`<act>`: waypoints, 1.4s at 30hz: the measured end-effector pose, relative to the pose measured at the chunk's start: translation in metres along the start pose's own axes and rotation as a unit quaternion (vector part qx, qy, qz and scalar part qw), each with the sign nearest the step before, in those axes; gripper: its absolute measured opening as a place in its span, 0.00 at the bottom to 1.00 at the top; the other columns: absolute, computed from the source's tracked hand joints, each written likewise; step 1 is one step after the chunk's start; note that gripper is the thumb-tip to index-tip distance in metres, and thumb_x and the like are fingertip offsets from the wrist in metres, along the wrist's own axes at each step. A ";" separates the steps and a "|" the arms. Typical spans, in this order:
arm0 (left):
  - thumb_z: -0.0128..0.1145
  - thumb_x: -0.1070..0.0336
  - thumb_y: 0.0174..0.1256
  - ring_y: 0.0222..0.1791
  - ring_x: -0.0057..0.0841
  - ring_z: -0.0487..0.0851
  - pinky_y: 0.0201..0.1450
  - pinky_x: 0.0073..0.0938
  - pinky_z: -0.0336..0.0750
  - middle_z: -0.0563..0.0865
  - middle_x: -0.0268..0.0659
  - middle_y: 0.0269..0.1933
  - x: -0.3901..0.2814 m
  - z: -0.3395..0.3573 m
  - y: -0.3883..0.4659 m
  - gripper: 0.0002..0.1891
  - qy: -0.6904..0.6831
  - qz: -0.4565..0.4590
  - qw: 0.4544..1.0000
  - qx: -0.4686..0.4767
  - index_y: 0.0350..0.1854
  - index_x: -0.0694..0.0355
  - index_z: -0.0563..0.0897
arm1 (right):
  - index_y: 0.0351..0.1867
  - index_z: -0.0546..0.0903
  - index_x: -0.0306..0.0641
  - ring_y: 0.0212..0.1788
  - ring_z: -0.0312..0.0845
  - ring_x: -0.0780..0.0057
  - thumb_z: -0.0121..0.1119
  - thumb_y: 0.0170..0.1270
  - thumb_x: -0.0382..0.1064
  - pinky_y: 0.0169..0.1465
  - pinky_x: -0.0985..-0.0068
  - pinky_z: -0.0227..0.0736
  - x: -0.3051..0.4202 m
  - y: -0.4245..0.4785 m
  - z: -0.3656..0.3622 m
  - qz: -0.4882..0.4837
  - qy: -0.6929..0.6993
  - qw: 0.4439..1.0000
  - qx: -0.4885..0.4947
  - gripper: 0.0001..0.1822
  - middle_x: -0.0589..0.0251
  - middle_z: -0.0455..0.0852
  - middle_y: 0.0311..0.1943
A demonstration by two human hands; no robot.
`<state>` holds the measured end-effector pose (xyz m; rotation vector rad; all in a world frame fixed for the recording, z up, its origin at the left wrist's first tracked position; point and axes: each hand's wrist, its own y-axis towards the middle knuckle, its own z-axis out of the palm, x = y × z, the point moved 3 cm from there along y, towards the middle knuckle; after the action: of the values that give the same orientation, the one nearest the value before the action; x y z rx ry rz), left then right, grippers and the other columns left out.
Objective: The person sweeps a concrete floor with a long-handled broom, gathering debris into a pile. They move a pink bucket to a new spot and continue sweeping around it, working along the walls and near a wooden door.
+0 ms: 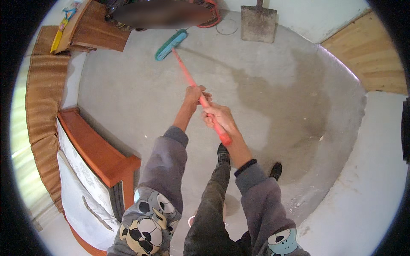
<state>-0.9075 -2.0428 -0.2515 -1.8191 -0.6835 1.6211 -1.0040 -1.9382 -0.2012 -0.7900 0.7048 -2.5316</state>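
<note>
A push broom with a red handle (184,68) slants across the grey concrete floor, away from me. Its blue head with green bristles (171,44) lies at the far end, near the back wall. My left hand (196,95) grips the handle partway along. Just behind it, closer to me, my right hand (219,117) is wrapped around the same handle. The rounded red end of the handle (225,139) sticks out past my right wrist. Some fingers of both hands are hidden behind the pole.
A flat shovel (258,25) leans against the back wall, beside a thin wire ring (226,27) on the floor. To the left stand a wooden bed frame (96,144) and brown wooden furniture (99,27). A wooden door (368,54) is at the right. My black shoes (223,153) are below.
</note>
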 end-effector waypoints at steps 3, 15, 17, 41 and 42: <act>0.50 0.67 0.55 0.18 0.38 0.82 0.20 0.35 0.77 0.82 0.51 0.24 0.028 0.005 0.006 0.13 0.040 0.003 0.999 0.025 0.30 0.76 0.73 | 0.44 0.76 0.30 0.14 0.64 0.85 0.53 0.57 0.34 0.18 0.84 0.61 -0.010 -0.019 -0.022 -0.015 -0.064 0.998 -0.016 0.14 0.67 0.75 0.21; 0.54 0.68 0.49 0.22 0.41 0.83 0.26 0.36 0.77 0.80 0.50 0.19 0.143 0.149 -0.107 0.11 0.359 0.031 0.933 0.005 0.26 0.74 0.72 | 0.58 0.69 0.37 0.15 0.64 0.86 0.54 0.57 0.36 0.18 0.87 0.61 -0.021 -0.214 -0.131 0.034 0.031 0.985 -0.167 0.25 0.70 0.73 0.20; 0.55 0.66 0.49 0.30 0.46 0.82 0.33 0.41 0.76 0.81 0.52 0.28 0.189 0.183 -0.153 0.13 0.389 0.012 0.921 -0.016 0.32 0.72 0.72 | 0.59 0.69 0.36 0.16 0.64 0.86 0.53 0.58 0.35 0.18 0.87 0.61 -0.046 -0.269 -0.174 0.023 -0.103 0.968 -0.227 0.25 0.71 0.72 0.20; 0.56 0.48 0.58 0.15 0.33 0.80 0.13 0.35 0.76 0.81 0.48 0.23 0.240 0.433 -0.524 0.25 0.134 -0.301 0.725 0.605 0.40 0.72 0.75 | 0.60 0.65 0.29 0.14 0.61 0.88 0.48 0.61 0.29 0.14 0.90 0.56 0.133 -0.768 -0.097 0.083 -0.063 0.826 -0.554 0.24 0.73 0.67 0.18; 0.56 0.47 0.58 0.16 0.32 0.80 0.14 0.34 0.76 0.80 0.47 0.24 0.238 0.413 -0.481 0.26 0.139 -0.278 0.749 0.585 0.42 0.71 0.74 | 0.60 0.65 0.29 0.14 0.60 0.87 0.49 0.61 0.29 0.14 0.90 0.56 0.136 -0.755 -0.093 0.062 -0.042 0.839 -0.539 0.24 0.73 0.67 0.17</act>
<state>-1.2815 -1.5012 -0.0938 -0.7433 0.0334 0.9113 -1.3264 -1.3734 0.2165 -1.0922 2.1172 -1.7907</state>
